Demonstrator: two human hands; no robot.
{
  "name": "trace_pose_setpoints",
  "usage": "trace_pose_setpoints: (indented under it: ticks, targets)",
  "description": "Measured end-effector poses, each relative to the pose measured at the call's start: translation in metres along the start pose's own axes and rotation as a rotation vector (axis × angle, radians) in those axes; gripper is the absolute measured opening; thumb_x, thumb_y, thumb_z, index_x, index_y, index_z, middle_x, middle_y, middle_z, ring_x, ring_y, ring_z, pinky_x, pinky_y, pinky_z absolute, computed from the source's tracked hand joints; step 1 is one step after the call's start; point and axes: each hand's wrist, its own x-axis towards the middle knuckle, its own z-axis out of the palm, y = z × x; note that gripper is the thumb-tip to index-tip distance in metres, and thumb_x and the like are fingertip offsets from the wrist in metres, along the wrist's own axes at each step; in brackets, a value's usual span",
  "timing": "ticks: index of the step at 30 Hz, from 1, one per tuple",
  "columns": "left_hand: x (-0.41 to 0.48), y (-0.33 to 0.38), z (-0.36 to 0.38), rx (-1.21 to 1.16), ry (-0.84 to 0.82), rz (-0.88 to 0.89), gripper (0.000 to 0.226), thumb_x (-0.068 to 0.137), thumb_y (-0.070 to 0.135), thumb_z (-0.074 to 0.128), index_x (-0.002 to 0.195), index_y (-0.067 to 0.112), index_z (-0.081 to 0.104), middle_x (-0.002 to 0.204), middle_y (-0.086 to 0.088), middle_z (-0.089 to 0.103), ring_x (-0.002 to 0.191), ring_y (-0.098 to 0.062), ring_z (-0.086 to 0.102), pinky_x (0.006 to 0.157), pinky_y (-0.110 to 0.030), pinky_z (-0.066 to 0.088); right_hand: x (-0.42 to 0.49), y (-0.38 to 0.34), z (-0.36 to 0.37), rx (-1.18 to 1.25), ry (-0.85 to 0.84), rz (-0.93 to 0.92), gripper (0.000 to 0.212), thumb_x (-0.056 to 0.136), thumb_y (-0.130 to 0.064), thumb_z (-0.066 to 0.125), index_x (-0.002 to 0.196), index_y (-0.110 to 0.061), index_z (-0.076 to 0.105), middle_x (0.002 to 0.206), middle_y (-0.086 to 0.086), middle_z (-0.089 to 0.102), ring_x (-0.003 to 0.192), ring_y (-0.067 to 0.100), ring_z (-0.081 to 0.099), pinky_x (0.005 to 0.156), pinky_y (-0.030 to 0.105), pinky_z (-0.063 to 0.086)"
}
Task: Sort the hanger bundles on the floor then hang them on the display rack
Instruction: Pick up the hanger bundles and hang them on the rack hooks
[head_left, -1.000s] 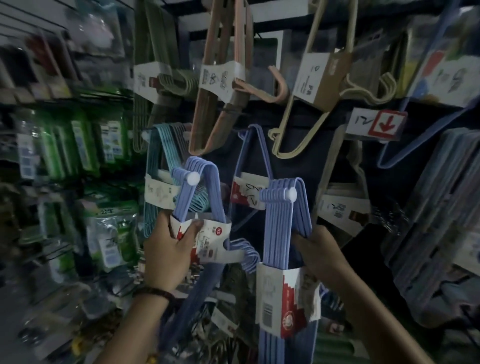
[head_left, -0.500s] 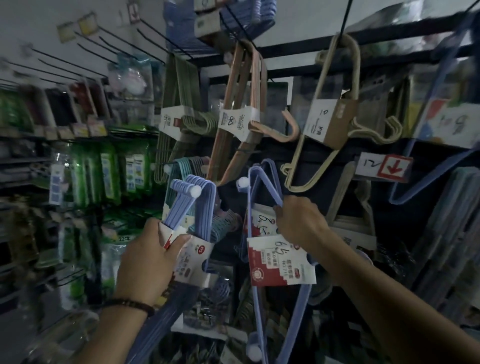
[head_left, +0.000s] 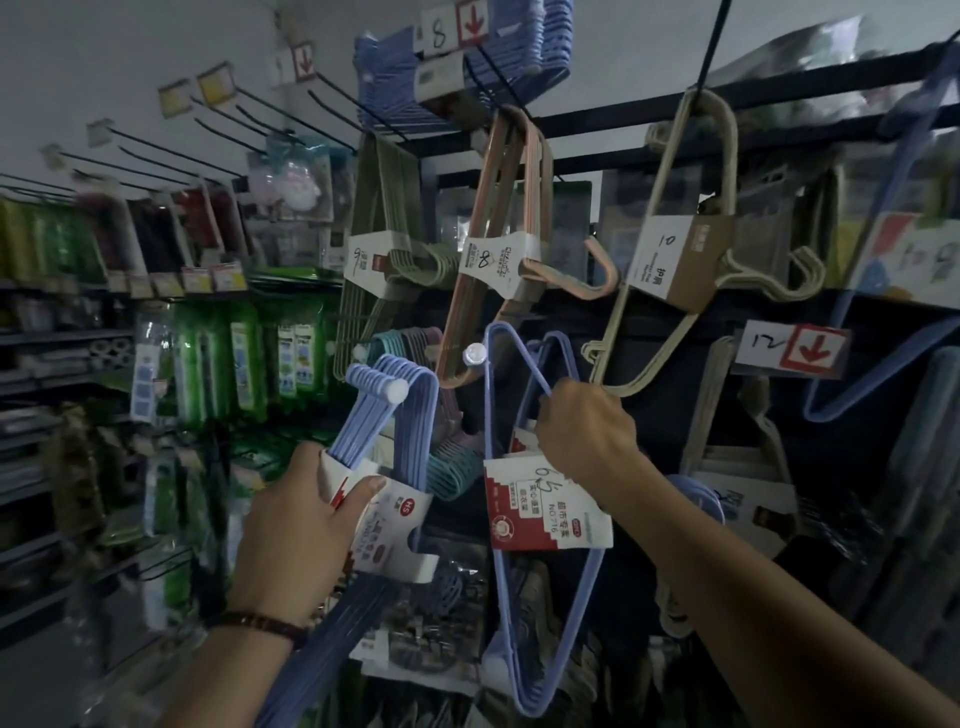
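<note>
My left hand (head_left: 298, 525) grips a bundle of blue hangers (head_left: 382, 415) by its white-and-red paper sleeve, the hooks pointing up and left. My right hand (head_left: 584, 428) is closed on the upper wire of a second blue hanger bundle (head_left: 519, 613), which carries a red-and-white label (head_left: 545, 512) marked 6.5. That bundle's top sits at a white-capped rack peg (head_left: 475, 356). Whether it rests on the peg I cannot tell.
Orange (head_left: 511, 228), olive (head_left: 376, 228) and beige (head_left: 691, 244) hanger bundles hang from upper pegs. Teal and purple bundles (head_left: 449, 462) hang behind my left hand. A price tag marked 12 (head_left: 789, 348) is at right. Green packets (head_left: 234, 358) fill shelves at left.
The view tilted upward. My right hand swapped from a thick blue bundle low down to the labelled bundle and raised it toward the white-capped peg. My left hand kept its bundle, lifting slightly.
</note>
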Motion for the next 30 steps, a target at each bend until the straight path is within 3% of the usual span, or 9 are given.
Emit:
trace_pose_setpoints:
  ticks: [6, 10, 15, 19, 22, 26, 28, 30]
  targets:
    - [0.003, -0.003, -0.009, -0.031, 0.022, -0.006, 0.042, 0.086, 0.054, 0.073, 0.083, 0.023, 0.045, 0.062, -0.003, 0.051, 0.052, -0.019, 0.053, 0.046, -0.036, 0.045, -0.020, -0.005, -0.004, 0.077, 0.144, 0.020, 0.016, 0.107, -0.029, 0.046, 0.104, -0.014, 0.052, 0.097, 0.010, 0.067, 0.090, 0.033, 0.066, 0.067, 0.038, 0.046]
    - [0.006, -0.001, -0.012, -0.039, 0.019, -0.010, 0.038, 0.087, 0.054, 0.073, 0.084, 0.027, 0.046, 0.064, 0.000, 0.055, 0.055, -0.017, 0.056, 0.048, -0.037, 0.048, -0.009, -0.002, -0.010, 0.053, 0.096, 0.078, 0.018, 0.105, -0.027, 0.053, 0.108, -0.010, 0.057, 0.080, 0.004, 0.052, 0.077, 0.028, 0.055, 0.064, 0.037, 0.046]
    - [0.008, 0.006, -0.009, -0.050, 0.026, -0.016, 0.036, 0.086, 0.055, 0.074, 0.086, 0.028, 0.050, 0.068, 0.000, 0.060, 0.058, -0.015, 0.059, 0.051, -0.040, 0.053, 0.013, 0.002, 0.004, 0.086, 0.010, 0.178, 0.024, 0.103, -0.026, 0.056, 0.117, -0.007, 0.062, 0.090, 0.007, 0.060, 0.083, 0.029, 0.061, 0.067, 0.038, 0.052]
    - [0.012, 0.011, -0.002, -0.144, -0.019, -0.056, 0.039, 0.086, 0.052, 0.076, 0.084, 0.023, 0.050, 0.067, 0.000, 0.061, 0.059, -0.015, 0.061, 0.050, -0.038, 0.050, 0.041, 0.018, 0.022, 0.137, -0.030, 0.203, 0.030, 0.103, -0.027, 0.056, 0.120, -0.004, 0.064, 0.111, 0.014, 0.069, 0.095, 0.032, 0.068, 0.067, 0.035, 0.050]
    - [0.013, 0.016, 0.006, -0.204, -0.053, -0.080, 0.039, 0.086, 0.049, 0.078, 0.083, 0.019, 0.053, 0.067, 0.000, 0.061, 0.058, -0.012, 0.060, 0.051, -0.031, 0.042, 0.062, 0.026, 0.039, 0.085, -0.059, 0.169, 0.036, 0.107, -0.025, 0.044, 0.128, -0.004, 0.065, 0.122, 0.013, 0.064, 0.105, 0.029, 0.064, 0.068, 0.036, 0.044]
    - [0.012, 0.018, 0.018, -0.304, -0.115, -0.153, 0.034, 0.085, 0.052, 0.078, 0.092, 0.023, 0.061, 0.079, 0.006, 0.071, 0.067, -0.004, 0.066, 0.058, -0.031, 0.051, 0.075, 0.033, 0.059, 0.074, -0.038, 0.191, 0.044, 0.108, -0.030, 0.039, 0.138, -0.001, 0.052, 0.134, 0.023, 0.055, 0.114, 0.035, 0.057, 0.085, 0.043, 0.050]
    - [0.012, 0.018, 0.021, -0.357, -0.118, -0.201, 0.034, 0.084, 0.054, 0.078, 0.095, 0.025, 0.064, 0.083, 0.007, 0.073, 0.073, -0.006, 0.069, 0.061, -0.031, 0.052, 0.071, 0.033, 0.058, 0.119, 0.032, 0.235, 0.054, 0.105, -0.044, 0.049, 0.137, -0.001, 0.042, 0.134, 0.026, 0.052, 0.116, 0.041, 0.059, 0.087, 0.046, 0.053]
    - [0.013, 0.017, 0.024, -0.441, -0.120, -0.253, 0.034, 0.084, 0.054, 0.078, 0.098, 0.025, 0.067, 0.083, 0.007, 0.076, 0.071, -0.003, 0.072, 0.062, -0.030, 0.055, 0.056, 0.031, 0.050, 0.140, 0.211, 0.144, 0.057, 0.102, -0.052, 0.051, 0.131, -0.004, 0.044, 0.128, 0.022, 0.054, 0.110, 0.039, 0.061, 0.081, 0.046, 0.055]
